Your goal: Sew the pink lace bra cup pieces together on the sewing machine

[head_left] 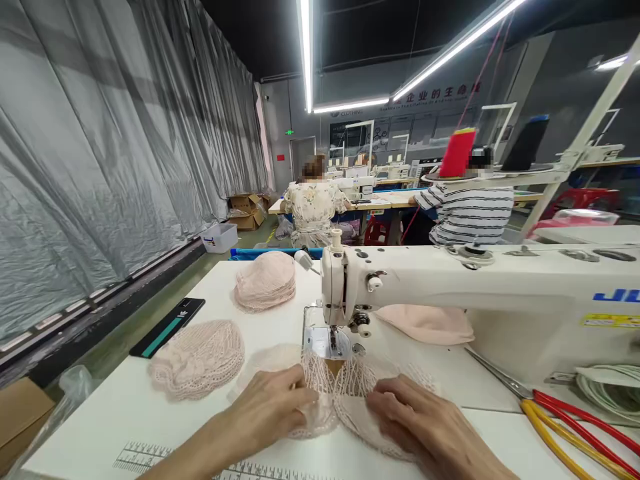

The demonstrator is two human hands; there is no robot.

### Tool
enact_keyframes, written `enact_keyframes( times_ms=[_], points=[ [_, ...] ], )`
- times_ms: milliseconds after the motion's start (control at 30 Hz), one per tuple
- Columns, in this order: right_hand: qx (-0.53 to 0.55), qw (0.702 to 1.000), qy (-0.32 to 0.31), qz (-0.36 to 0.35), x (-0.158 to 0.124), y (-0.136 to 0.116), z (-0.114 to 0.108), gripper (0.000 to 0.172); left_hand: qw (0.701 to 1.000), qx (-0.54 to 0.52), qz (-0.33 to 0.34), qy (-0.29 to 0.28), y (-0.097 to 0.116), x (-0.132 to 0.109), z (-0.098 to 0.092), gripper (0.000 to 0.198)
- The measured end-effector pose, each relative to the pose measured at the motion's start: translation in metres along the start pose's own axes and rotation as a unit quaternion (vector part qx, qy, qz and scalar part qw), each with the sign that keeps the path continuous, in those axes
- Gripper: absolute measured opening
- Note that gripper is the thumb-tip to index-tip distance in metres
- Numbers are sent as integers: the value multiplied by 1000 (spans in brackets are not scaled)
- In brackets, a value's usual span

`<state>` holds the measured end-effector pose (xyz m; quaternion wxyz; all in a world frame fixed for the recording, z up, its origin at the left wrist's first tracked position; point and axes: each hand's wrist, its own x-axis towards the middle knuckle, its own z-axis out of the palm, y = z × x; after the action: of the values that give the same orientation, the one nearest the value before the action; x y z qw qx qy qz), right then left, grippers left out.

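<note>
Two pale pink lace bra cups, a left one (320, 421) and a right one (353, 427), lie side by side in front of the sewing machine's needle plate (320, 341). My left hand (273, 403) has its fingers bent and closed on the left cup's lace. On the right cup, my right hand (417, 413) grips the lace with curled fingers, its fingertips partly hidden. The lace edges meet just below the presser foot (333, 339). A sheer layer (267, 360) spreads out behind my left hand.
Lace cups (200, 357) lie at left, near a black phone-like object (167, 327). A cup stack (267, 280) stands behind. Right of the machine head (335, 287) are a pink cup (430, 323) and scissors (530, 397) with red and yellow handles. Two people sit ahead.
</note>
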<state>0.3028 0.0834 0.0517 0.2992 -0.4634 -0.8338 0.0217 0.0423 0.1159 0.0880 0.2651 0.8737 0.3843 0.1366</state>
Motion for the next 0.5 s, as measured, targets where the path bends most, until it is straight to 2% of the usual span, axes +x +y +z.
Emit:
enact_keyframes(
  times_ms=[67, 133, 200, 300, 500],
  points=[
    [-19, 995, -62, -77, 1, 5, 2, 24, 992, 104, 56, -32, -3, 3, 0, 32],
    [-59, 985, -108, -122, 4, 9, 1, 40, 983, 130, 107, -70, -6, 7, -1, 40],
    [-95, 979, -133, -122, 6, 12, 2, 55, 979, 102, 129, -117, -10, 10, -3, 48],
    [-129, 974, -154, -107, 4, 14, 5, 64, 976, 55, 131, -163, -18, 12, -7, 47],
    [-150, 968, -176, -100, -4, 15, 10, 73, 977, -16, 122, -174, -24, 15, -12, 47]
  ],
)
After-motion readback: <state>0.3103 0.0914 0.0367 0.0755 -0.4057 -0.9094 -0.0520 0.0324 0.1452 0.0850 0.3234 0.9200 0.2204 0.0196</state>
